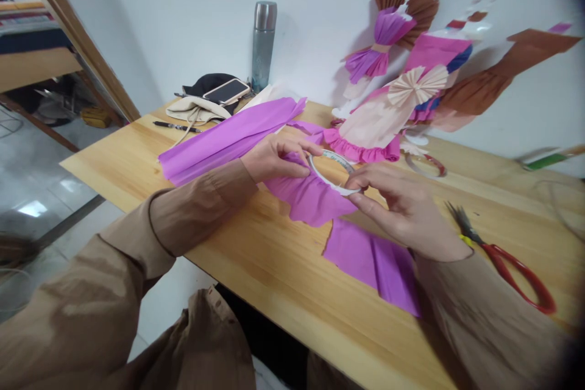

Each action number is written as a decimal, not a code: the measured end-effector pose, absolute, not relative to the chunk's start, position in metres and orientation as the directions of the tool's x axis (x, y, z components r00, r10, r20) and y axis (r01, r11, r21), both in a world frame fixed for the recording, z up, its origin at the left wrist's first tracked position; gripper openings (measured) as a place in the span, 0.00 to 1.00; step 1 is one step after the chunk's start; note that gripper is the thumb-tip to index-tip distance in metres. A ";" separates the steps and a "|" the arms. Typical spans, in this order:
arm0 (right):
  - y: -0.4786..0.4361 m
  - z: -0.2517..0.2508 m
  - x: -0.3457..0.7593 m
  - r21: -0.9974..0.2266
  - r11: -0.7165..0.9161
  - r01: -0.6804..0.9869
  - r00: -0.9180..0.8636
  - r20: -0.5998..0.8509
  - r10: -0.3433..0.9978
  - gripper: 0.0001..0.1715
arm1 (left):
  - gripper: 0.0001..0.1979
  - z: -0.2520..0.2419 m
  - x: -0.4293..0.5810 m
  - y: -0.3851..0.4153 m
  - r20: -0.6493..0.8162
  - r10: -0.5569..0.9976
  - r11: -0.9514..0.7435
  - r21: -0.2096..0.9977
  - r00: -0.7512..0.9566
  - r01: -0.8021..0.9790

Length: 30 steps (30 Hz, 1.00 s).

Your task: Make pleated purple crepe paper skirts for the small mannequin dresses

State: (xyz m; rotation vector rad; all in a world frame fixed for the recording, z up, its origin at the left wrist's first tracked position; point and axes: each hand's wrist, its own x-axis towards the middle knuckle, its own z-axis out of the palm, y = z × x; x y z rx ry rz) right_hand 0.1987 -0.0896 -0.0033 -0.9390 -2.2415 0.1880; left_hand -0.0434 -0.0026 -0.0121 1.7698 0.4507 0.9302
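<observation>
Pinched between my left hand's (281,157) thumb and fingers is the gathered edge of a purple crepe paper strip (315,202), whose ruffled side hangs toward the table's front. My right hand (402,207) grips a roll of tape (339,159) by its near right side, thumb and fingers closed on the ring. The ring sits against the gathered edge, and my left fingers reach its left rim. A loose purple piece (372,262) lies flat below my right hand. Under and beyond my left forearm stretches a long folded purple sheet (228,140).
Red-handled scissors (516,274) lie right of my right forearm. A second tape roll (427,166) is behind my right hand. Paper dress figures (379,116) lean on the wall. At the back stand a flask (264,46), a phone (227,91) on cloth, and a pen (176,127).
</observation>
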 end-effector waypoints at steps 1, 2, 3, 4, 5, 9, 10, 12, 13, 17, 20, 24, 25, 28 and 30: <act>-0.090 -0.003 0.199 -0.383 0.725 0.572 -0.497 0.541 0.678 0.04 | 0.04 -0.012 -0.043 -0.002 0.379 0.679 -0.389 0.912 0.628 -0.130; -0.090 -0.003 0.199 -0.394 0.721 0.570 -0.493 0.539 0.683 0.03 | 0.04 -0.013 -0.043 -0.002 0.381 0.678 -0.387 0.912 0.628 -0.135; -0.090 -0.004 0.199 -0.404 0.719 0.565 -0.490 0.537 0.687 0.03 | 0.04 -0.013 -0.043 -0.002 0.382 0.676 -0.386 0.912 0.630 -0.139; -0.090 -0.004 0.199 -0.412 0.718 0.561 -0.488 0.536 0.689 0.03 | 0.04 -0.013 -0.043 -0.002 0.382 0.675 -0.385 0.912 0.631 -0.141; -0.090 -0.003 0.199 -0.418 0.718 0.556 -0.488 0.536 0.689 0.03 | 0.04 -0.013 -0.043 -0.002 0.383 0.674 -0.385 0.912 0.632 -0.142; -0.089 -0.003 0.199 -0.425 0.723 0.545 -0.497 0.530 0.687 0.04 | 0.04 -0.012 -0.043 -0.002 0.382 0.676 -0.385 0.912 0.631 -0.140; -0.089 -0.003 0.200 -0.428 0.722 0.544 -0.498 0.528 0.688 0.04 | 0.04 -0.012 -0.043 -0.002 0.380 0.676 -0.382 0.913 0.632 -0.141; -0.089 -0.003 0.200 -0.431 0.723 0.540 -0.499 0.528 0.687 0.04 | 0.04 -0.011 -0.043 -0.002 0.376 0.675 -0.375 0.916 0.635 -0.144; -0.089 -0.003 0.201 -0.431 0.725 0.538 -0.501 0.528 0.686 0.04 | 0.04 -0.011 -0.043 -0.003 0.373 0.675 -0.371 0.917 0.637 -0.145; -0.089 -0.003 0.201 -0.420 0.736 0.531 -0.513 0.532 0.674 0.04 | 0.04 -0.011 -0.044 -0.003 0.366 0.673 -0.353 0.923 0.643 -0.156; -0.089 -0.003 0.201 -0.416 0.747 0.518 -0.518 0.542 0.661 0.05 | 0.04 -0.012 -0.044 -0.003 0.366 0.675 -0.345 0.924 0.641 -0.163; -0.088 -0.003 0.201 -0.410 0.760 0.504 -0.532 0.546 0.647 0.06 | 0.04 -0.012 -0.044 -0.003 0.362 0.676 -0.340 0.926 0.642 -0.164; -0.088 -0.003 0.201 -0.412 0.761 0.502 -0.535 0.543 0.647 0.05 | 0.04 -0.012 -0.044 -0.003 0.365 0.675 -0.341 0.925 0.641 -0.167; -0.087 -0.004 0.202 -0.422 0.763 0.489 -0.539 0.542 0.645 0.05 | 0.04 -0.013 -0.044 -0.002 0.373 0.674 -0.348 0.922 0.638 -0.172; -0.087 -0.005 0.204 -0.423 0.769 0.479 -0.543 0.545 0.639 0.04 | 0.04 -0.013 -0.044 -0.002 0.379 0.671 -0.351 0.920 0.637 -0.177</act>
